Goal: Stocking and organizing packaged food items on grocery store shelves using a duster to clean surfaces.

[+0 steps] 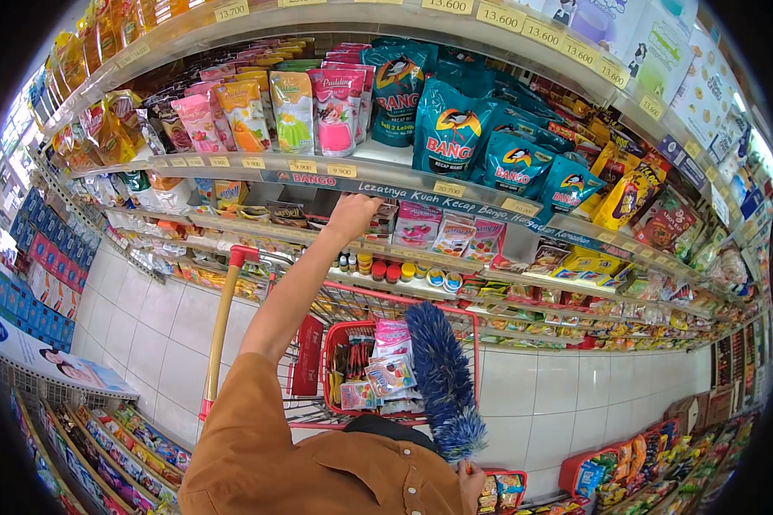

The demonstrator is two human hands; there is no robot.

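Observation:
My left hand (pixel 354 215) reaches forward to the shelf just under the long price rail, its fingers curled by the box-like packets and pink pouches (pixel 418 225) there. What the fingers grip, if anything, is hidden. Low at the front, my right hand (pixel 470 482) is closed on the handle end of a fluffy blue duster (pixel 442 378), which stands up over the right side of a shopping cart (pixel 378 296). Inside the cart sits a red basket (pixel 328 365) with white and pink sachets (pixel 391 375) and dark packets in it.
Above my left hand, a shelf carries pudding pouches (pixel 292 112) and teal refill pouches (pixel 453 129). Small jars (pixel 392 272) stand lower down. The cart's yellow-and-red handle (pixel 223 335) is at left. Red bins (pixel 575 468) and packet racks (pixel 103 446) lie close behind, on white tiles.

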